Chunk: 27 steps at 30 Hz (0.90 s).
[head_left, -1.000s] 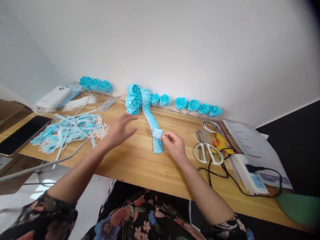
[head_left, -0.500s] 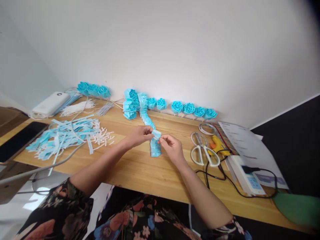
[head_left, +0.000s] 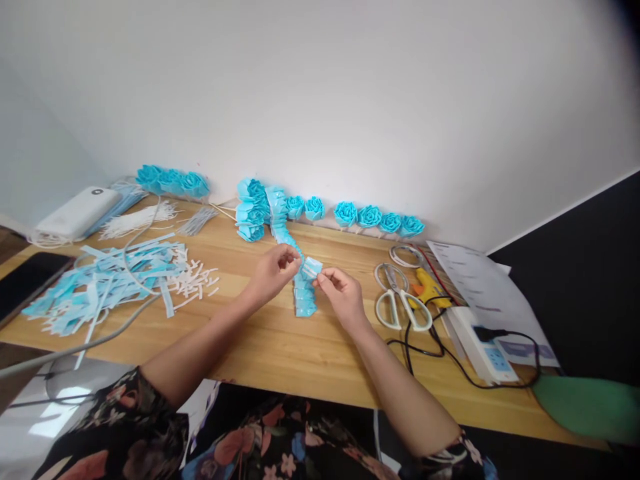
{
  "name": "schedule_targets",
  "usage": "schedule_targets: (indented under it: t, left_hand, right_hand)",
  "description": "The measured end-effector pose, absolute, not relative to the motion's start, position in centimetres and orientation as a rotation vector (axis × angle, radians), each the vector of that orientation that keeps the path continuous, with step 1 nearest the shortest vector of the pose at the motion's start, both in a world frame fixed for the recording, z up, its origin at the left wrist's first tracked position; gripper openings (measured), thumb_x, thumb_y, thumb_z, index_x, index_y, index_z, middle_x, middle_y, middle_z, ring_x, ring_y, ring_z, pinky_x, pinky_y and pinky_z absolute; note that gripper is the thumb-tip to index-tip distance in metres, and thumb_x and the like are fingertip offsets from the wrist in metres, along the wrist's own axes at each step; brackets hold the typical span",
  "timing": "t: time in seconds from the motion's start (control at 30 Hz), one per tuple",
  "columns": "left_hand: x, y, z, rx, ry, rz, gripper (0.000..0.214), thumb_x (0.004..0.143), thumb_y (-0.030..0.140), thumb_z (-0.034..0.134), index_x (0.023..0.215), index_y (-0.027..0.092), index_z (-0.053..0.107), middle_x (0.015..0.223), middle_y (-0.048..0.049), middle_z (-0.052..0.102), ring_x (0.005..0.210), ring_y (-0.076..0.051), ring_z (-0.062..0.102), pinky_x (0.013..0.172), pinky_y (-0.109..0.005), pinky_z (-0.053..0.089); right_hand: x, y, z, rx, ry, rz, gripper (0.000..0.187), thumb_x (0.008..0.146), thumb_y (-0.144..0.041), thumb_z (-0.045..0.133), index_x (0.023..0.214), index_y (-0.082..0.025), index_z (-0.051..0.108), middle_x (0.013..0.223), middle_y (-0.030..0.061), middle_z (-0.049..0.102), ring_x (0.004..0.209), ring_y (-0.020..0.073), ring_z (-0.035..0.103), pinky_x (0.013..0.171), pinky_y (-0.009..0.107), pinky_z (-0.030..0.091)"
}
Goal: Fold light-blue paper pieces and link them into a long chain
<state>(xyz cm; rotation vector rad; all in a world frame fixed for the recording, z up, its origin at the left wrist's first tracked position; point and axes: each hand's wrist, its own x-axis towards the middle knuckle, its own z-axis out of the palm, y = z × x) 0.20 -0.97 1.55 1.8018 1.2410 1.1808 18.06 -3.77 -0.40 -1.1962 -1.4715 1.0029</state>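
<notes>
A row of folded light-blue pieces (head_left: 301, 297) runs across the wooden table (head_left: 280, 340) from the wall toward me. My right hand (head_left: 341, 298) pinches one small blue piece (head_left: 311, 268) lifted just above that row. My left hand (head_left: 274, 270) is closed in a pinch at the other side of the same piece, fingertips close to the right hand's. Blue paper roses (head_left: 379, 221) lie along the wall behind, and a bunch of them (head_left: 251, 210) sits at the row's far end.
Blue and white strip scraps (head_left: 110, 277) and a grey cable lie left. A white power bank (head_left: 75, 213) and a dark phone (head_left: 23, 283) are far left. White scissors (head_left: 400, 300), a yellow glue gun (head_left: 427, 285), a power strip (head_left: 483, 347) and papers lie right.
My left hand came in from the left, where it hovered open, and closed on the blue piece held by my right hand. Both hands lifted it slightly.
</notes>
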Motion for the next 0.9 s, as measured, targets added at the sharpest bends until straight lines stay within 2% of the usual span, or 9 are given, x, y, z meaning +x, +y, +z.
schedule_targets:
  t: [0.1,0.3,0.63,0.9]
  left_hand:
    - [0.2,-1.8,1.8,2.041,1.299,1.339,0.012,0.082,0.023,0.054,0.073,0.017,0.057,0.069,-0.0005,0.056,0.066,-0.012,0.049,0.064,-0.026,0.039]
    - [1.1,-2.4,1.4,2.33,1.214,1.151,0.012,0.086,0.025,0.054,0.081,0.018,0.063,0.078,-0.0043,0.063,0.077,-0.017,0.056,0.072,-0.03,0.042]
    - [1.2,-2.4,0.8,2.368,1.248,1.124,0.016,0.087,0.029,0.055,0.085,0.017,0.065,0.078,-0.0047,0.063,0.076,-0.017,0.057,0.071,-0.03,0.041]
    - [1.4,-2.5,1.0,2.319,1.233,1.068,0.016,0.086,0.025,0.052,0.083,0.017,0.066,0.071,-0.0035,0.061,0.072,-0.016,0.055,0.07,-0.03,0.04]
  right_hand:
    - [18.0,-3.8,-0.3,-1.204,-1.473,0.985,0.019,0.082,-0.035,0.058,0.074,-0.018,0.063,0.071,0.0023,0.068,0.064,0.0145,0.059,0.061,0.024,0.045]
    - [17.9,-3.9,-0.1,-1.207,-1.502,0.946,0.017,0.082,-0.034,0.058,0.074,-0.019,0.062,0.07,0.0014,0.066,0.065,0.0149,0.058,0.062,0.025,0.046]
    - [17.8,-4.2,-0.1,-1.23,-1.595,0.812,0.015,0.083,-0.03,0.057,0.074,-0.019,0.063,0.069,0.0009,0.065,0.062,0.0137,0.057,0.06,0.024,0.044]
    - [17.7,-4.2,-0.1,-1.253,-1.653,0.737,0.015,0.082,-0.029,0.055,0.073,-0.02,0.063,0.069,0.0011,0.066,0.063,0.0142,0.057,0.061,0.025,0.045]
